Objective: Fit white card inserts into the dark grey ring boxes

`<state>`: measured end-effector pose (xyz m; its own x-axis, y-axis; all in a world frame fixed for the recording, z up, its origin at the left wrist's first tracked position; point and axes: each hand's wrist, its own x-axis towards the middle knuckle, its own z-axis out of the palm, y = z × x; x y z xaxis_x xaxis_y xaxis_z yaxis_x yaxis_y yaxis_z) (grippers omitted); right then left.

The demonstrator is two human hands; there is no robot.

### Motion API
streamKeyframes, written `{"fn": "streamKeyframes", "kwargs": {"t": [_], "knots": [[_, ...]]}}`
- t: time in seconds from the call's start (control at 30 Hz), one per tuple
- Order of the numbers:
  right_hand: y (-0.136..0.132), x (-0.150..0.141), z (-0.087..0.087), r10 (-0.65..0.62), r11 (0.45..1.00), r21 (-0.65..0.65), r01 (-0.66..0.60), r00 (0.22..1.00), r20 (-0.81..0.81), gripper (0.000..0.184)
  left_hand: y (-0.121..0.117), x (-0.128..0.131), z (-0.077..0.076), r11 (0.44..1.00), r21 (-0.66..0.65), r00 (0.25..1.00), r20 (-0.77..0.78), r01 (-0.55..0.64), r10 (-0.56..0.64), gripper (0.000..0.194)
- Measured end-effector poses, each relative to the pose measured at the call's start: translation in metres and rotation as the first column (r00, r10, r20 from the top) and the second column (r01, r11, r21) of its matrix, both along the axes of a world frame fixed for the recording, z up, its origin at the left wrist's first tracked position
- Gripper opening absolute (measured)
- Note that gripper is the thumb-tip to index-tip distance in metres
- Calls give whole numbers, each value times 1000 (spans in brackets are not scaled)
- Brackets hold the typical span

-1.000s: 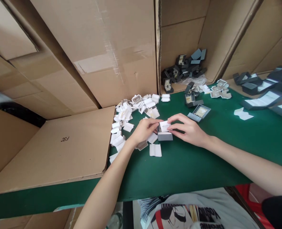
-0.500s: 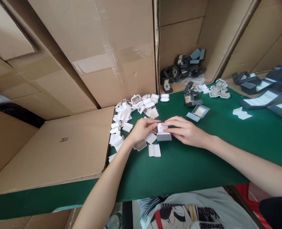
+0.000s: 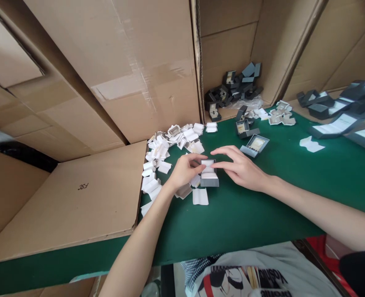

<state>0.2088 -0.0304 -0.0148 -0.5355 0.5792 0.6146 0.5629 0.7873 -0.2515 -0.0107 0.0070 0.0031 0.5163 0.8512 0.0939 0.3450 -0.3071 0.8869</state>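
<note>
A small grey jewelry box with white lining stands on the green table with its lid raised. My left hand grips the lid's left side between thumb and fingers. On the right, my right hand has its fingers stretched out and apart; one fingertip reaches the lid's inner face, another is just above its top edge. Directly below the box lies a white folded insert. More white inserts are heaped left of and behind my left hand.
Two open grey boxes rest behind my right hand. Many dark boxes are piled inside a cardboard carton at the back. Larger dark boxes stand at far right near a white paper piece. A flat cardboard panel covers the left.
The lining of the box's lid now shows, where a white printed face showed before. My right hand's fingers have spread and lifted slightly off the box, while my left hand keeps its hold.
</note>
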Motion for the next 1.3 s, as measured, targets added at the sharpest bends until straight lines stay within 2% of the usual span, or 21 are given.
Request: {"fn": "streamKeyframes", "kwargs": {"t": [0.27,0.4,0.67,0.83,1.03,1.3], "knots": [[-4,-5,-1,-10,1000,-27,11,998,68,41,-4,7,-4,991,90,995,-24,-95,98,14],[-6,-6,1,14,1000,-14,-13,998,61,43,-5,7,0,993,97,997,-40,-60,64,18],[-13,-7,9,88,996,-5,-89,993,-78,36,-5,6,1,997,81,997,-74,13,-7,29],[-12,-6,6,79,995,-55,-81,996,-46,41,-9,8,5,994,112,995,-104,3,8,26],[-13,-7,6,103,990,-92,-102,995,0,47,-10,10,8,977,204,986,-139,-60,90,22],[-14,-7,8,82,990,-111,-91,993,-79,37,-10,8,8,961,262,984,-124,-91,127,22]]}}
